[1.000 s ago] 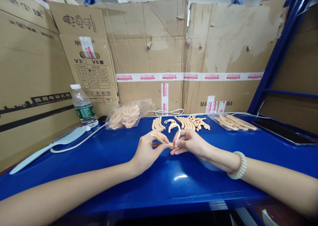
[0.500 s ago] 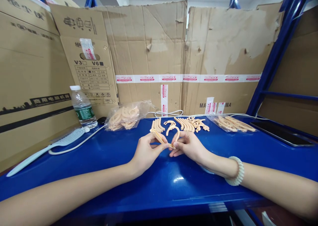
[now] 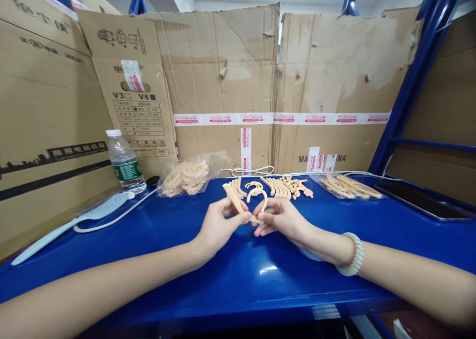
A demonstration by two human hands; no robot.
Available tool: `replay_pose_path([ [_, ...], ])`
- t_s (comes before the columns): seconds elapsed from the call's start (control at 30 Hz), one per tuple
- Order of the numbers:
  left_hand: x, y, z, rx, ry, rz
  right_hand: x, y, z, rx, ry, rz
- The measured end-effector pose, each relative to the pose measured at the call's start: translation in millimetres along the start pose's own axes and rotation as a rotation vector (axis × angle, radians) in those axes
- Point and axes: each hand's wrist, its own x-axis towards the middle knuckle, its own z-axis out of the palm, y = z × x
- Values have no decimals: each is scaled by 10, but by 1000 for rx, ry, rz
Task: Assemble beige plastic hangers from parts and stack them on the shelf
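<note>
My left hand pinches a straight peach plastic strip that points up and to the left. My right hand pinches a curved peach hook piece just to its right. The two pieces meet between my fingertips, a little above the blue shelf. Behind my hands lie loose peach curved pieces in a row. A clear bag of ring-shaped peach parts lies at the back left. Another clear bag of long peach parts lies at the back right.
A water bottle stands at the back left beside a white comb-like tool with a white cable. A dark tablet lies at the right. Cardboard sheets wall the back and left, and blue rack posts stand at the right.
The strip in my left hand has tilted more upright and both hands have risen slightly. The view has shifted a little downward.
</note>
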Motion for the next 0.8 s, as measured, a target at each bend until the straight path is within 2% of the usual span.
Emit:
replay_pose_path([
  [0.23,-18,35,20,-161,51,-109,13,-52,-64,62,-35,82],
  [0.43,-16,4,9,-219,111,-110,3,-66,-75,110,-55,97],
  [0.8,-6,-34,2,-255,134,-131,11,-31,-93,130,-76,74],
])
